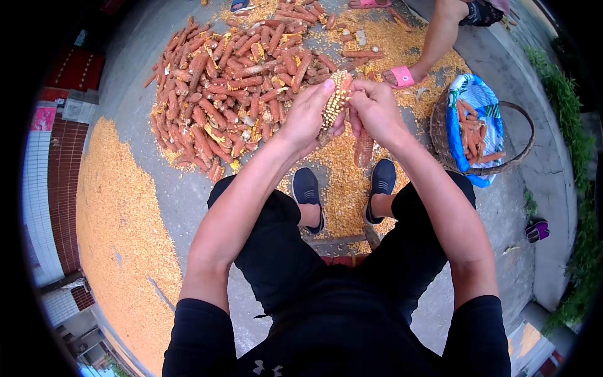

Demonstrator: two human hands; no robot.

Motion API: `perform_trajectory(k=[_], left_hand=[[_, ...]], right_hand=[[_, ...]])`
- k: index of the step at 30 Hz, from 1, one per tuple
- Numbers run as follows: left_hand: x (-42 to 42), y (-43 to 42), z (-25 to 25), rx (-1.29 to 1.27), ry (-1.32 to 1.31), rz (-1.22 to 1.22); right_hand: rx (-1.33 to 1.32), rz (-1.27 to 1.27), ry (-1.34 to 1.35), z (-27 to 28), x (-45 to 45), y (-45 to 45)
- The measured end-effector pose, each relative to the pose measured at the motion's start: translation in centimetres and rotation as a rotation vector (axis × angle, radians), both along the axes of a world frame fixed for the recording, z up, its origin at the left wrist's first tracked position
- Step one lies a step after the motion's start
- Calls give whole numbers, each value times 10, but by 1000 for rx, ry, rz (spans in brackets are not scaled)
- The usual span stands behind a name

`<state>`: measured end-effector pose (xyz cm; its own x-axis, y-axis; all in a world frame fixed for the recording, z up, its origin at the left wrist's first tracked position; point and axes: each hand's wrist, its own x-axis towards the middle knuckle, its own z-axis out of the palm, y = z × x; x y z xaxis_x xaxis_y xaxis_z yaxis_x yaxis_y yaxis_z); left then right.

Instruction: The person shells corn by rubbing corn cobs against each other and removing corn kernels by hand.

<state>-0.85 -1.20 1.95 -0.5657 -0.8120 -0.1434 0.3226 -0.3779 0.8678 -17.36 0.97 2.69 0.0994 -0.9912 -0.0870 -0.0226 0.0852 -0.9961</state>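
Observation:
Up in front of me, my left hand point(309, 114) is closed around an ear of corn point(335, 100), its thumb lying along the upper side. Pale yellow kernels still cover much of the side facing me. My right hand point(379, 112) presses against the ear with curled fingers. From beneath that hand juts the end of a bare reddish corncob point(363, 149), which it appears to grip; the cob's upper part is hidden by the fingers. Loose kernels point(342, 182) lie on the ground below, between my shoes.
A big heap of reddish cobs point(220, 94) lies ahead and left. Spread kernels point(119, 220) cover the ground at far left. On the right stands a handled basket point(439, 119) with a blue liner point(480, 88) and cobs. Another person's leg point(436, 41) and pink sandal point(402, 76) are near it.

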Motion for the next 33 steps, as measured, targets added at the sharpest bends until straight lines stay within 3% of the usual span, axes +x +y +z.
perform_trajectory(k=[4, 7, 13, 16, 22, 27, 33], left_hand=[[-6, 0, 2, -57, -82, 111], [-9, -1, -8, -287, -228, 152], [5, -2, 4, 143, 70, -3], [8, -7, 6, 241, 173, -64], [4, -5, 3, 234, 89, -71], [11, -13, -2, 286, 313, -241], [12, -11, 1, 239, 215, -128]], right_hand=[[40, 19, -42, 9, 0, 0], [57, 11, 82, 17, 4, 3], [18, 43, 5, 4, 1, -2], [16, 29, -63, 2, -4, -7], [31, 4, -23, 8, 6, 0], [-10, 51, 211, 5, -4, -2], [5, 52, 381, 5, -13, 5]])
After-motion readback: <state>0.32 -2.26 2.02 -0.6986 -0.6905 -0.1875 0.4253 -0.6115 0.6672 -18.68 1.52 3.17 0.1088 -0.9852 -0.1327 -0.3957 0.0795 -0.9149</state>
